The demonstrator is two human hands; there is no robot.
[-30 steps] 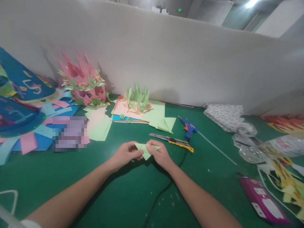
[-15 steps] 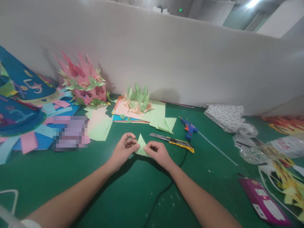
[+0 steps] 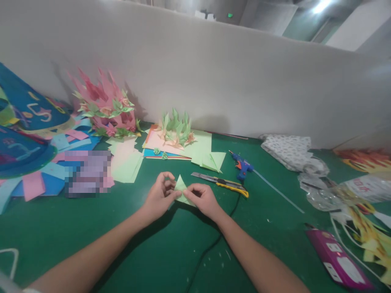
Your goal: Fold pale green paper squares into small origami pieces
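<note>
A small folded piece of light green paper, its tip pointing away from me, is held between both hands above the green table. My left hand pinches its left edge with the thumb, the other fingers curled behind. My right hand grips the right side between thumb and forefinger. Just beyond my right hand lies a yellow utility knife with its blade out. A blue glue gun rests behind the knife, a clear glue stick trailing from it.
A green paper crown stands on paper sheets at the back. Pink crowns and blue cone hats are at the left. On the right are a magenta power strip, plastic wrapping and a patterned cloth.
The thumbs have come slightly closer together on the green paper. The whole view has shifted a little; the objects on the table keep their places.
</note>
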